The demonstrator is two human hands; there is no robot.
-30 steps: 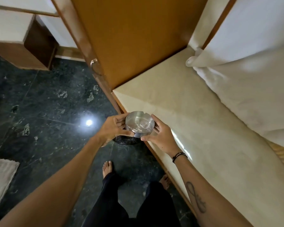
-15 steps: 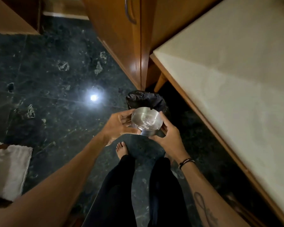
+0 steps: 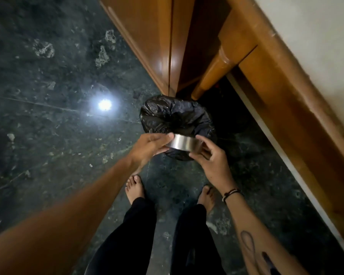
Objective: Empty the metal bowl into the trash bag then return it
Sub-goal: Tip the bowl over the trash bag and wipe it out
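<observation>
A small shiny metal bowl (image 3: 184, 143) is tipped on its side, so only its outer wall shows and its mouth faces away toward the bag. My left hand (image 3: 150, 146) grips its left side and my right hand (image 3: 212, 158) grips its right side. Just beyond and below it stands a black trash bag (image 3: 175, 114) lining a small bin on the floor, its mouth open upward. The bowl hangs over the bag's near rim. The bowl's inside is hidden.
A wooden cabinet (image 3: 153, 42) and a wooden bed-frame leg (image 3: 211, 74) stand right behind the bin. The bed's wooden side rail (image 3: 298, 108) runs along the right. My bare feet (image 3: 135, 188) stand on the dark marble floor (image 3: 48, 126).
Both hands carried the bowl from beside the bed top down and forward to the bag. It has gone from mouth-up to tipped away from me. The view has swung down.
</observation>
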